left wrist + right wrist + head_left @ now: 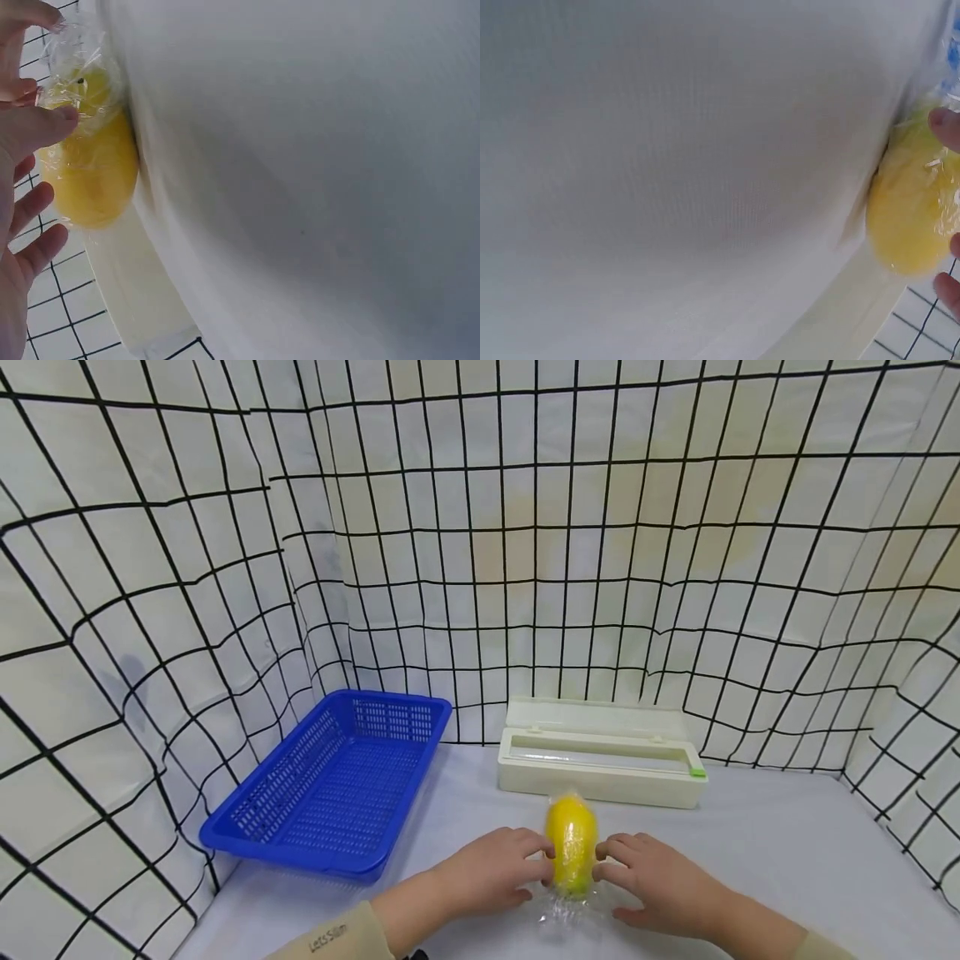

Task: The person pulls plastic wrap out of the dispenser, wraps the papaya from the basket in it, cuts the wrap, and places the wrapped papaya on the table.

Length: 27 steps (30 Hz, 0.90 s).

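A yellow mango [572, 839], greenish at its near end, lies on the white-covered table wrapped in clear plastic film. Loose film [566, 912] bunches at the near end. My left hand [498, 868] is at the mango's left side, fingers loosely bent and apart; in the left wrist view its thumb [45, 129] rests against the wrapped fruit [94, 176]. From the right, my right hand [667, 881] comes up to the mango with spread, slightly bent fingers. In the right wrist view, only fingertips [946, 127] of that hand show, at the wrapped fruit [907, 214].
Behind the mango stands a cream cling film dispenser [600, 781], its lid [600, 717] raised and a film roll [592, 758] inside. A blue plastic basket [330, 862] sits at the left. Black grid panels [536, 527] over white sheeting surround the table.
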Motion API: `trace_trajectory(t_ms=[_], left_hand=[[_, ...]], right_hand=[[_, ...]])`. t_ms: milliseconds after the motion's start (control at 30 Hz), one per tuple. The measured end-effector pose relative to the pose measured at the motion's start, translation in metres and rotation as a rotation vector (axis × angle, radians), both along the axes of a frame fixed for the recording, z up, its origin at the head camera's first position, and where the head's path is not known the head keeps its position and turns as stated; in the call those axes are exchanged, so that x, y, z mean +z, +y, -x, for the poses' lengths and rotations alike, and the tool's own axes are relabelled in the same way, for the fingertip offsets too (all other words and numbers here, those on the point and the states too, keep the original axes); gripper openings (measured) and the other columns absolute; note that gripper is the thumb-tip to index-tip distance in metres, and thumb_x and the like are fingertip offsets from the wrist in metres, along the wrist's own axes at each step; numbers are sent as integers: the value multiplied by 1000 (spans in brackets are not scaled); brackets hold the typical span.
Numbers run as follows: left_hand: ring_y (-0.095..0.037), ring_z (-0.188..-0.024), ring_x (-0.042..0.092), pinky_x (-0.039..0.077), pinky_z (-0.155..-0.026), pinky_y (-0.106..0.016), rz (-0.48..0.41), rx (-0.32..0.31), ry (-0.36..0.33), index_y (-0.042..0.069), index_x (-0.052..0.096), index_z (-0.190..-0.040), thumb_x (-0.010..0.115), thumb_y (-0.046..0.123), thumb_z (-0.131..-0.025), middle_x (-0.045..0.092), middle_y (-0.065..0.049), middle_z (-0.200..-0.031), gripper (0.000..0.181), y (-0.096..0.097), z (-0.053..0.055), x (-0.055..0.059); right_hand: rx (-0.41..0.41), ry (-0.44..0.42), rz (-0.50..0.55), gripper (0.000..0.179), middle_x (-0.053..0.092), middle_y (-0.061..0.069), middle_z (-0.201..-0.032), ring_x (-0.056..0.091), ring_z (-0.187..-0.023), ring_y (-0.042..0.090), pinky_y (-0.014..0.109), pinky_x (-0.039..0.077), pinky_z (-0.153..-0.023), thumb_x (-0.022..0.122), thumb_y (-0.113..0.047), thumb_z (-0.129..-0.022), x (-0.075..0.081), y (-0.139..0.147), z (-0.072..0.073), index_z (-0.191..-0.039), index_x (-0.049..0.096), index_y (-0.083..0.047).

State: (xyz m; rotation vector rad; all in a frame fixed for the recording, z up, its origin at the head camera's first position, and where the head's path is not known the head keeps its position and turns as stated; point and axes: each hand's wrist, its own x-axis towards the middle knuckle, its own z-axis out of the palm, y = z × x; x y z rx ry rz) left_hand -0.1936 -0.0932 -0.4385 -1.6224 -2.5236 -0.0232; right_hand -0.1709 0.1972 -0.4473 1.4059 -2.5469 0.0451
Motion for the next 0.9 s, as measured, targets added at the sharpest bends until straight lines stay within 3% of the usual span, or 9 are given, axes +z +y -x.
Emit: trace_trajectory(t_ms=[200,400,500,633,900], left_hand=[[-13,-130,46,42,-104,-28,101,-95,140,39,62,-121,80,35,-84,51,8,-140,41,3,2,-5],[-18,-129,46,43,-103,-32,164,-113,233,44,59,-123,73,42,-88,47,4,-144,37,12,0,-9],[-19,-130,45,43,-103,-34,175,-90,212,44,62,-121,69,36,-94,47,4,-144,29,15,-1,-7],[-20,-132,45,44,-103,-37,142,-47,145,41,68,-112,65,31,-97,48,4,-144,18,16,-1,-4],[-18,-134,45,37,-111,-38,82,-23,36,34,69,-113,61,30,-97,48,1,-145,19,11,1,-1]], right_hand=[[161,185,-87,52,58,-6,-122,55,-111,15,33,52,-90,84,-51,-74,-2,-9,-1,-114,60,-28],[233,216,-88,37,59,-7,-115,52,-105,12,27,50,-86,79,-48,-81,-7,-19,0,-107,61,-29],[221,178,-48,24,59,-8,-113,51,-102,11,28,51,-86,78,-38,-85,-9,-21,-1,-102,63,-30],[190,130,24,22,59,-7,-116,54,-106,13,32,52,-88,81,-29,-82,-10,-20,-3,-96,64,-30],[145,35,130,20,59,-6,-129,55,-120,17,42,53,-93,80,-25,-81,-9,-17,-7,-92,64,-30]])
